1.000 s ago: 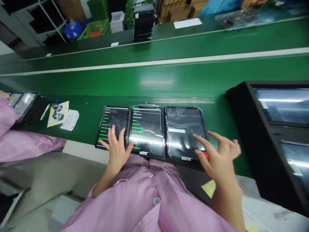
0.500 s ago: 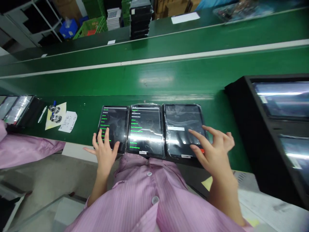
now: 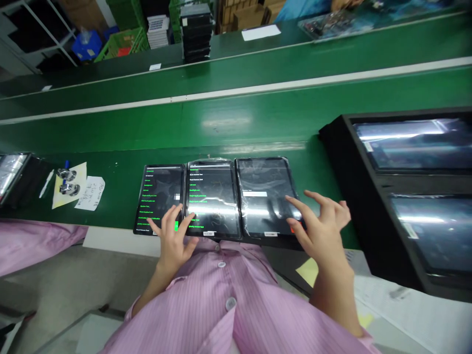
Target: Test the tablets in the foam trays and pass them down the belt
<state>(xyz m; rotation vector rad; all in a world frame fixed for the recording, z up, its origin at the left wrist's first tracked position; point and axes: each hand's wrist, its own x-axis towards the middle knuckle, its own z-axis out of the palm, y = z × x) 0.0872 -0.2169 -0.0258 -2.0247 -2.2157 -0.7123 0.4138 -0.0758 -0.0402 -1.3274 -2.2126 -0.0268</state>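
Observation:
Three tablets lie side by side at the near edge of the green bench. The left tablet (image 3: 162,184) shows a list in green text, plus a small white box and a green patch. Green and white lines fill the middle tablet (image 3: 216,196). On the right tablet (image 3: 263,211) are a white bar and a red patch. My left hand (image 3: 175,241), fingers spread, is over the lower edges of the left and middle tablets, holding nothing. My right hand (image 3: 322,223) is at the right tablet's right edge, fingers apart and empty; whether either hand touches glass I cannot tell.
A black tray (image 3: 354,216) with tablets stands at the right. To the left are a handwritten note (image 3: 90,193), a yellow paper (image 3: 59,196) with metal pieces, a white pen (image 3: 46,183) and more tablets (image 3: 13,172). A black stack (image 3: 196,37) stands across the bench.
My left hand has moved right, from the left tablet towards the middle one. A white box and a green patch now show on the left tablet. My right hand stays by the right tablet.

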